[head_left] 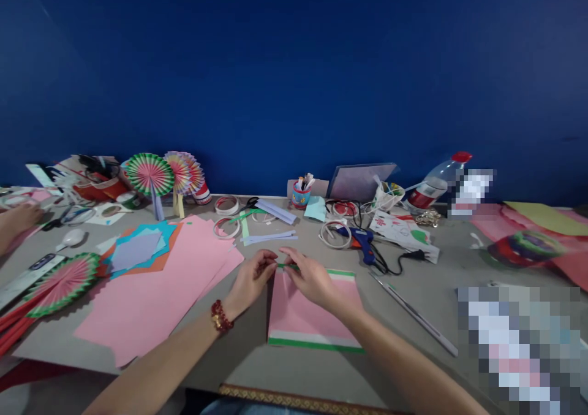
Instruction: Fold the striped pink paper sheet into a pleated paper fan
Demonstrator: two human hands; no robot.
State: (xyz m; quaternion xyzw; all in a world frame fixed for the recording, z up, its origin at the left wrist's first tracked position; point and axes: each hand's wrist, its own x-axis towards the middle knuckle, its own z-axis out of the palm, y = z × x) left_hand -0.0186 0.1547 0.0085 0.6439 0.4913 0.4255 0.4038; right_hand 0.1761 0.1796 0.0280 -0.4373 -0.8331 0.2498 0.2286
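Note:
A pink sheet of paper (316,314) with white and green strips along its far and near edges lies on the table in front of me. My left hand (252,283) is at its far left corner, fingers curled and thumb and fingertips pinched at the green edge. Just to the right, my right hand (312,277) rests over the same far edge, its fingers bent and closed on the green strip. The fingertips of both hands nearly meet. My right forearm covers part of the sheet's right side.
Large pink sheets (169,286) with blue and orange paper on top lie left. Folded paper fans (150,174) stand behind. Rolls of tape (226,205), a blue glue gun (364,243), a craft knife (416,317) and a bottle (427,191) lie around. Another person's hand (21,219) is at far left.

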